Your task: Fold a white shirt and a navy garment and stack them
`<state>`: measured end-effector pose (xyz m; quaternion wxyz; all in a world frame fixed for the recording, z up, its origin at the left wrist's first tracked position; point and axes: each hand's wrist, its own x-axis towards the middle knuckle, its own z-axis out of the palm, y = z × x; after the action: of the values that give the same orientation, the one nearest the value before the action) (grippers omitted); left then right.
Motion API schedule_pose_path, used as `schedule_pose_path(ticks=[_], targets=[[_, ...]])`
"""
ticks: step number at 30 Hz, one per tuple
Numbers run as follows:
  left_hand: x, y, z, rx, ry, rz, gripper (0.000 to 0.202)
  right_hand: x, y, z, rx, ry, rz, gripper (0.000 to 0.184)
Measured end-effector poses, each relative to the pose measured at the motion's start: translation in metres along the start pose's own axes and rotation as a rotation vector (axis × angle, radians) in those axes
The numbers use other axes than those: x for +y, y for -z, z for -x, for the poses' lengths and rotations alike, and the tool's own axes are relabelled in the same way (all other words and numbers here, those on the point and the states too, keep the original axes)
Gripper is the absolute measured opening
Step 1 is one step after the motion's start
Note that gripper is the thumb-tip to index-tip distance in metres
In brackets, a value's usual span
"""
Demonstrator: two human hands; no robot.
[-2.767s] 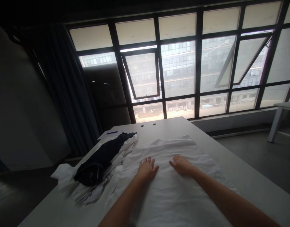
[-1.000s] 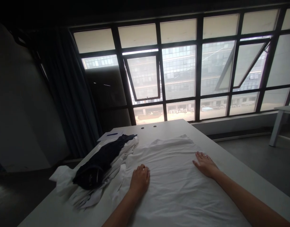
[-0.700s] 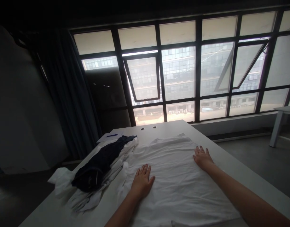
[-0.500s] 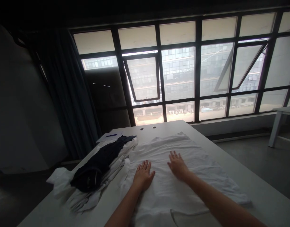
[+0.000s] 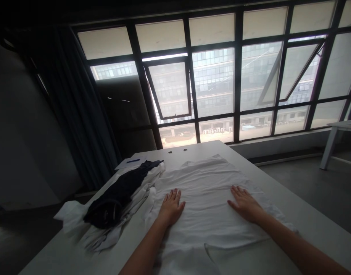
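A white cloth garment [image 5: 206, 202] lies spread flat and lightly wrinkled on the white table [image 5: 315, 236], its near edge folded and its far end showing a collar-like fold. My left hand [image 5: 172, 208] rests palm down on its near left part, and my right hand [image 5: 244, 204] lies flat on its right side. Neither hand grips anything. To the left sits a rolled dark navy garment [image 5: 112, 202] on a crumpled pile of white cloth [image 5: 112, 238].
Beyond the cloth, a sheet of paper [image 5: 129, 163] with a blue pen [image 5: 133, 160] lies at the table's far left, near two small holes. The table's right edge drops to a grey floor. A small white table [image 5: 344, 124] stands by the large window [image 5: 212, 76].
My right hand has slid outward to the right across the cloth. The left hand has barely moved. The view has tilted slightly.
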<state>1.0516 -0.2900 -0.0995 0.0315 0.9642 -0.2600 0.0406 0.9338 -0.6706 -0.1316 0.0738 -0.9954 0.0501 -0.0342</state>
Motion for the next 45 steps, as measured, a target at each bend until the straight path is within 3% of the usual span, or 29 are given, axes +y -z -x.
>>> schedule_pose_path(ticks=[2, 5, 7, 10, 13, 16, 19, 21, 26, 28, 30, 32, 34, 42, 45], targets=[[0.005, 0.001, 0.002, 0.034, 0.034, -0.001, 0.066, 0.034, -0.002, 0.001, 0.033, -0.105, 0.048, 0.088], [0.012, 0.003, 0.015, 0.028, 0.014, 0.009, 0.058, 0.056, -0.007, 0.002, 0.051, -0.156, 0.065, 0.086], [0.009, 0.002, 0.033, -0.032, -0.069, 0.022, 0.059, 0.057, -0.009, 0.001, 0.051, -0.155, 0.059, 0.087], [-0.011, -0.001, 0.066, -0.07, -0.155, 0.027, 0.065, 0.056, -0.012, 0.0, 0.058, -0.153, 0.052, 0.088], [-0.037, -0.002, 0.092, -0.072, -0.123, 0.01, 0.071, 0.061, -0.012, -0.002, 0.05, -0.146, 0.052, 0.088], [-0.052, -0.001, 0.103, -0.067, -0.1, 0.002, 0.073, 0.053, -0.004, -0.004, 0.003, -0.171, 0.079, 0.084], [-0.052, 0.0, 0.103, -0.047, -0.1, 0.002, 0.073, 0.008, 0.007, -0.006, 0.026, -0.13, 0.105, 0.073], [-0.05, 0.0, 0.102, -0.041, -0.1, 0.005, 0.073, -0.046, 0.011, -0.005, 0.052, 0.004, 0.048, 0.072], [-0.048, 0.001, 0.101, -0.027, -0.106, 0.013, 0.071, -0.193, 0.004, 0.006, -0.055, 0.412, -0.236, 0.08], [-0.048, 0.002, 0.102, -0.019, -0.111, 0.01, 0.071, -0.225, -0.001, 0.011, -0.085, 0.508, -0.292, 0.085], [-0.049, 0.002, 0.102, -0.02, -0.117, 0.007, 0.071, -0.234, -0.002, 0.017, -0.111, 0.557, -0.316, 0.084], [-0.049, 0.001, 0.102, -0.018, -0.122, 0.005, 0.071, -0.222, 0.0, 0.023, -0.117, 0.575, -0.319, 0.08], [-0.05, 0.0, 0.102, -0.008, -0.119, 0.005, 0.071, -0.192, 0.003, 0.03, -0.097, 0.556, -0.299, 0.08], [-0.051, -0.001, 0.104, -0.016, -0.107, 0.012, 0.072, -0.013, 0.006, 0.063, 0.0, 0.144, -0.075, 0.08], [-0.049, 0.002, 0.104, -0.033, -0.101, 0.01, 0.073, 0.043, 0.003, 0.074, -0.007, 0.055, -0.016, 0.081]])
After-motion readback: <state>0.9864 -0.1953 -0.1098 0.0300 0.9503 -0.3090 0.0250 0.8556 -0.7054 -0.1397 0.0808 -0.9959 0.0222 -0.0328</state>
